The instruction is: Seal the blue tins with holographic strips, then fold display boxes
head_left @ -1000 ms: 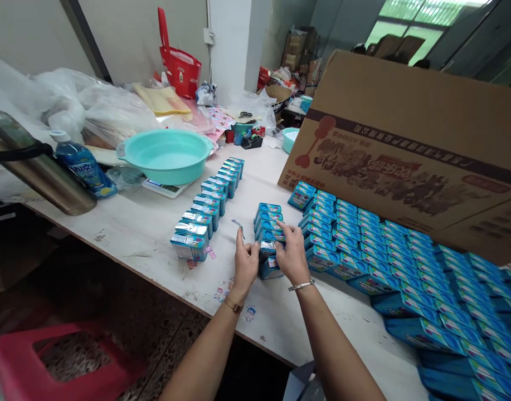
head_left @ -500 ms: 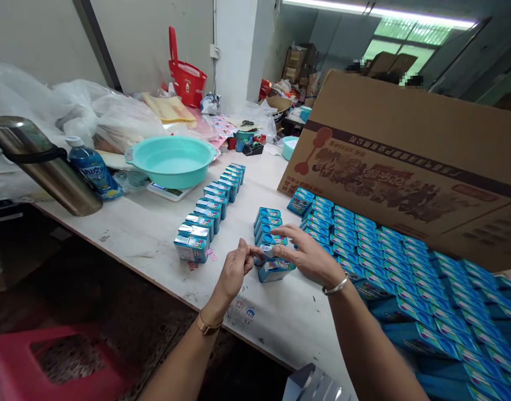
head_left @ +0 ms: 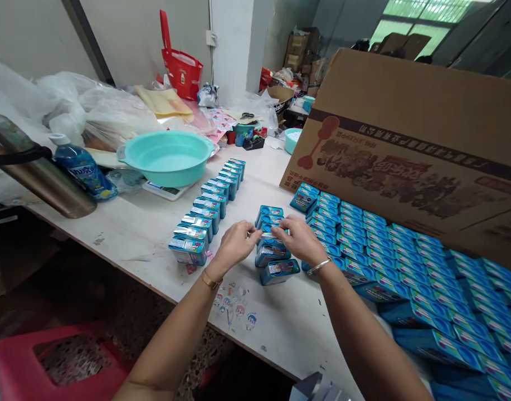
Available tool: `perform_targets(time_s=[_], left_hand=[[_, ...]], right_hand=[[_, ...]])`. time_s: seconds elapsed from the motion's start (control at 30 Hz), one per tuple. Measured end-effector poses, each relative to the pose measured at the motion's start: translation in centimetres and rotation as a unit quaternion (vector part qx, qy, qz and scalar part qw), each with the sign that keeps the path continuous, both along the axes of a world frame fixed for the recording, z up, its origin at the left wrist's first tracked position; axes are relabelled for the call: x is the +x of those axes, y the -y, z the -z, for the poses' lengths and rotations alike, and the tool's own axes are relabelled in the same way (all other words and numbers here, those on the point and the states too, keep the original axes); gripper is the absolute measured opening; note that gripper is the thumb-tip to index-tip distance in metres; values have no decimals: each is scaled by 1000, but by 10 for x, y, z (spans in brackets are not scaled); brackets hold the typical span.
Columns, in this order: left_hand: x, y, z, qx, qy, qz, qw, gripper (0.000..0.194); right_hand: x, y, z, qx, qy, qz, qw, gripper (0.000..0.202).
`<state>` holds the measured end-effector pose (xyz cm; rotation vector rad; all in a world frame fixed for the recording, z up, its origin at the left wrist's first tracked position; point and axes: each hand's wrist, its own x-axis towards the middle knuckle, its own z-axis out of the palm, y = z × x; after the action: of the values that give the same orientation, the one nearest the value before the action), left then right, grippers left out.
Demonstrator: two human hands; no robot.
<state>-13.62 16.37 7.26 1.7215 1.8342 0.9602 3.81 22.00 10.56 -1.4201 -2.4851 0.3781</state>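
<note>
As the left hand (head_left: 237,244) and right hand (head_left: 302,240) bent, fingers nearly pinched, over a short row of blue boxes (head_left: 272,255) on the worktop (head_left: 132,236), any grip was hidden. Box-top handling appeared underway, seemingly calling next for light, steady pressure.

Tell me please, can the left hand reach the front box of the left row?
Probably yes: the front box stands near the left hand, with no other box between them.
</note>
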Motion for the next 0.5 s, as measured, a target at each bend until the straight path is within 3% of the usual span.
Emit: perform_targets(time_s=[0.13, 0.3, 0.5], left_hand=[[1, -14, 5, -53, -13, 20, 998, 28], [2, -20, 20, -59, 22, 31, 998, 29], [14, -18, 57, -39, 211, -13, 977, 37]], right_hand=[[-1, -7, 8, 7, 56, 16, 998, 29], [0, -7, 23, 37, 68, 12, 997, 28], [3, -4, 45, 62, -58, 13, 996, 19]])
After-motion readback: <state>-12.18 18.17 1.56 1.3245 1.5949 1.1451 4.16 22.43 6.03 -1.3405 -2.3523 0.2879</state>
